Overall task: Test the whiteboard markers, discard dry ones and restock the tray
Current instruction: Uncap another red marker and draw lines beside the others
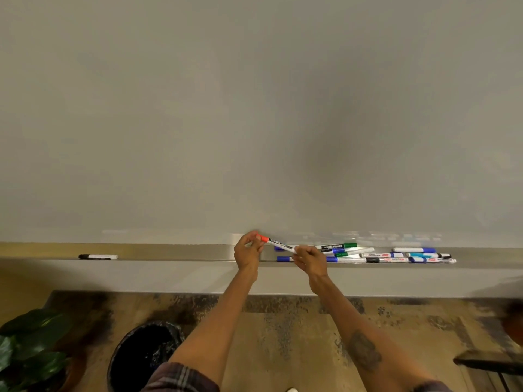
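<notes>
A white marker with a red cap [278,244] is held between both hands just above the metal tray [181,252]. My left hand [246,251] pinches the red cap end. My right hand [310,260] grips the barrel's other end. Several markers [390,254] with blue, green and black caps lie in a loose heap on the tray to the right of my hands. One black-capped marker [98,256] lies alone on the tray far to the left. The whiteboard [254,108] above is blank.
A black-lined waste bin [141,357] stands on the floor below my left arm. A leafy plant [25,346] is at the bottom left. A dark object [489,362] juts in at the bottom right.
</notes>
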{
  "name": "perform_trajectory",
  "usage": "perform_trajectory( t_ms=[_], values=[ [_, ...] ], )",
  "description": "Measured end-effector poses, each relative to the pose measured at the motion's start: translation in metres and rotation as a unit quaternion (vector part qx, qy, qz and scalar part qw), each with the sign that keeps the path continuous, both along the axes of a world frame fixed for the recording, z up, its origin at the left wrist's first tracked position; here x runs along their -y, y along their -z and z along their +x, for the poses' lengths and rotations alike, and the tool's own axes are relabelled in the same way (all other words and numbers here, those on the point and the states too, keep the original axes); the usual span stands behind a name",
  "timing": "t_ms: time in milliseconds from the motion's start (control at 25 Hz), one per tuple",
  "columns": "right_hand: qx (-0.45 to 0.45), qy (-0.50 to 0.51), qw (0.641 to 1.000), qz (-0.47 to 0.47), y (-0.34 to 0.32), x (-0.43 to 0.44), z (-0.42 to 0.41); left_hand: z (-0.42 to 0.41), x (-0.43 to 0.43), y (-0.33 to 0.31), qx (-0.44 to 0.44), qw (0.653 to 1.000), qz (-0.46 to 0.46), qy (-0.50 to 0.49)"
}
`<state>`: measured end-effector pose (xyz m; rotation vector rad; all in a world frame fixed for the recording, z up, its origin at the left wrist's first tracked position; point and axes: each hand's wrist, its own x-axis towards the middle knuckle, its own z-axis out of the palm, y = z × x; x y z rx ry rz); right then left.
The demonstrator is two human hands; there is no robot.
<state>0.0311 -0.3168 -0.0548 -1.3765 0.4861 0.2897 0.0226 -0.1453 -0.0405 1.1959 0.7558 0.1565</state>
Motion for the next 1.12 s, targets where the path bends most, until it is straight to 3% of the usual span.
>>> perform_trajectory(
  t_ms=[120, 200, 280, 360, 480, 760, 1120],
  values=[
    [0.027, -0.058, 0.998, 0.005, -0.018, 0.004, -0.007, -0.003, -0.001, -0.026, 0.043, 0.999, -0.002, 0.020],
    [0.078, -0.087, 0.990, -0.082, -0.026, 0.002, -0.010, -0.008, 0.000, -0.044, 0.071, 0.996, 0.016, 0.050],
    [0.166, -0.129, 0.954, -0.212, -0.037, -0.006, -0.013, -0.013, 0.002, -0.060, 0.104, 0.990, 0.051, 0.079],
    [0.236, -0.165, 0.919, -0.270, -0.054, -0.018, -0.013, -0.015, 0.004, -0.076, 0.134, 0.982, 0.089, 0.098],
    [0.311, -0.192, 0.904, -0.221, -0.087, -0.042, -0.011, -0.015, 0.003, -0.105, 0.169, 0.972, 0.118, 0.113],
    [0.418, -0.101, 0.888, -0.163, -0.160, -0.096, -0.008, -0.012, -0.013, -0.187, 0.259, 0.946, 0.142, 0.136],
    [0.489, -0.011, 0.830, -0.267, -0.238, -0.147, -0.001, -0.010, -0.045, -0.264, 0.323, 0.936, 0.110, 0.085]
  ],
)
